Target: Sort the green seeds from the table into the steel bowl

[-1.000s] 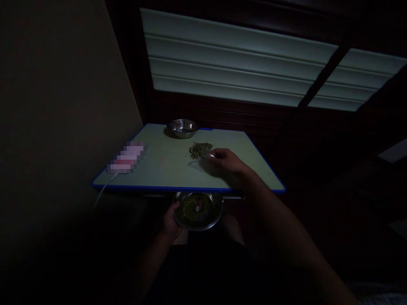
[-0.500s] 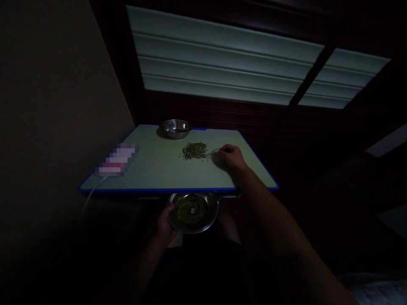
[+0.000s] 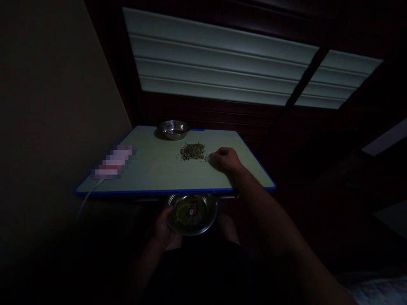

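Note:
My left hand (image 3: pixel 163 222) grips the left rim of a wide metal bowl (image 3: pixel 200 228), held below the table's front edge. Greenish grains or seeds (image 3: pixel 181 210) lie inside it, with a small dark, red and white item (image 3: pixel 193 208) among them whose kind I cannot make out. On the table, my right hand (image 3: pixel 227 158) pinches a small, clear spoon-like tool (image 3: pixel 210 156). Its tip is at the right edge of a loose, spread pile of small greenish-brown grains (image 3: pixel 192 151). The room is dim, so the tool's exact shape is hard to see.
A smaller metal bowl (image 3: pixel 173 130) stands at the back of the pale, blue-edged table (image 3: pixel 152 180). A blurred-out pink item (image 3: pixel 113 162) with a white cable (image 3: pixel 87 197) lies at the left. Behind is dark wood with pale slatted panels (image 3: pixel 216 59).
The clear tool in my right hand has turned slightly, staying close to the pile. The view has shifted a little; my left hand still holds the wide bowl.

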A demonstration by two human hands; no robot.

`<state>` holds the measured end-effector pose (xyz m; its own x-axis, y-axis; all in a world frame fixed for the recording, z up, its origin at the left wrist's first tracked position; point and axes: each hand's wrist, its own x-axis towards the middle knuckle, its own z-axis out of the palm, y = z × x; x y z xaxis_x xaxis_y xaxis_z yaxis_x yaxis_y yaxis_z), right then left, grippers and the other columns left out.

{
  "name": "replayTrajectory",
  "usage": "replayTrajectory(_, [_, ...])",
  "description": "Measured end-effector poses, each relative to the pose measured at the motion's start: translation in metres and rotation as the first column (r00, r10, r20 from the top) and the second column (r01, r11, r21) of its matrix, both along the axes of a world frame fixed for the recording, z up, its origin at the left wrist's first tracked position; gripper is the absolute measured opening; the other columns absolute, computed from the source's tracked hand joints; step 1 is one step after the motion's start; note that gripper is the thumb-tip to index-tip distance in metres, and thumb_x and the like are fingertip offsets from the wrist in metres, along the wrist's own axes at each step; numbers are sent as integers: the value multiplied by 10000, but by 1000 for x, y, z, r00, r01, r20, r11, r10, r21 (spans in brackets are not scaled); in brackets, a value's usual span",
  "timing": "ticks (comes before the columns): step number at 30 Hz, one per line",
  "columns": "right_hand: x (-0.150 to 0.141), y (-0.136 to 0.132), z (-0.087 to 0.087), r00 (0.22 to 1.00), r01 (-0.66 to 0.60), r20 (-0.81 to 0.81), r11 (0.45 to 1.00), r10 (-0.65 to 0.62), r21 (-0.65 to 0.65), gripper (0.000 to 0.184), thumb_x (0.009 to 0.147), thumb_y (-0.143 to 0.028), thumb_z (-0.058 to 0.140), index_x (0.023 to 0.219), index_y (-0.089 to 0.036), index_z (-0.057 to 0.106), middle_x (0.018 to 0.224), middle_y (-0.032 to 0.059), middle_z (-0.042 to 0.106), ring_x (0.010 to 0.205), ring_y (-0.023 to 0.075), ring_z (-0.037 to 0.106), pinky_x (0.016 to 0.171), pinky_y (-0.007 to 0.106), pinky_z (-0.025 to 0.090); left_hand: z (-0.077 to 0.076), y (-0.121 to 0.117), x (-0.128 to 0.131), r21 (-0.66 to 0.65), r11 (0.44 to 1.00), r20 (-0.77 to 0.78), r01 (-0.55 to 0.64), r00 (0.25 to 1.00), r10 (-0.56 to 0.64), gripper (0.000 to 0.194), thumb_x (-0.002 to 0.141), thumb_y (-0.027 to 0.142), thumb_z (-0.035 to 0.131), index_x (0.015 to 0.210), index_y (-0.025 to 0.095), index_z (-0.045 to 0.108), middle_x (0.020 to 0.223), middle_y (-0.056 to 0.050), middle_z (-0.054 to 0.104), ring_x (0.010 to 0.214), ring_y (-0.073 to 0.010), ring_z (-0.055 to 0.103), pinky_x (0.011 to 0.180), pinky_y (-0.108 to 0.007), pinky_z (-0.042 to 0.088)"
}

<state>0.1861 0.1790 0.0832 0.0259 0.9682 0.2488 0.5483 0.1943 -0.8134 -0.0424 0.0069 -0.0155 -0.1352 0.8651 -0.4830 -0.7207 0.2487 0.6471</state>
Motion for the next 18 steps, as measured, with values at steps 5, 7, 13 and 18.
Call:
replayTrajectory(5, [0,0,1,1000,-8,21,1000,7,21,111,678,-276,603,672,-174,646,640,12,639,618,144,547,615,274,419,1,0,1,-17,1000,-2,5,1000,-5,194,664,323,645,742,181,751,742,-74,781,794,-285,732,768,-394,581])
replayTrajectory(7, [0,0,1,1000,-12,27,999,11,33,115,681,-280,609,672,-171,646,637,10,638,618,142,546,619,271,422,2,0,1,-25,1000,7,3,1000,-3,201,664,319,644,743,170,752,756,-83,783,794,-277,730,765,-376,578])
replayTrajectory(13, [-2,-2,0,999,-34,-18,999,35,31,136,674,-300,614,662,-167,638,622,6,628,602,138,533,601,266,419,3,-1,0,2,1000,22,-10,1000,10,196,663,307,655,769,171,749,761,-75,780,843,-289,730,814,-392,571])
replayTrajectory(18, [-2,-2,1,999,-40,-18,999,41,28,119,674,-287,623,664,-171,647,633,9,641,606,139,537,605,269,420,2,-1,-1,-12,1000,19,3,1000,-2,183,683,297,640,766,174,747,754,-71,782,803,-277,733,798,-397,578])
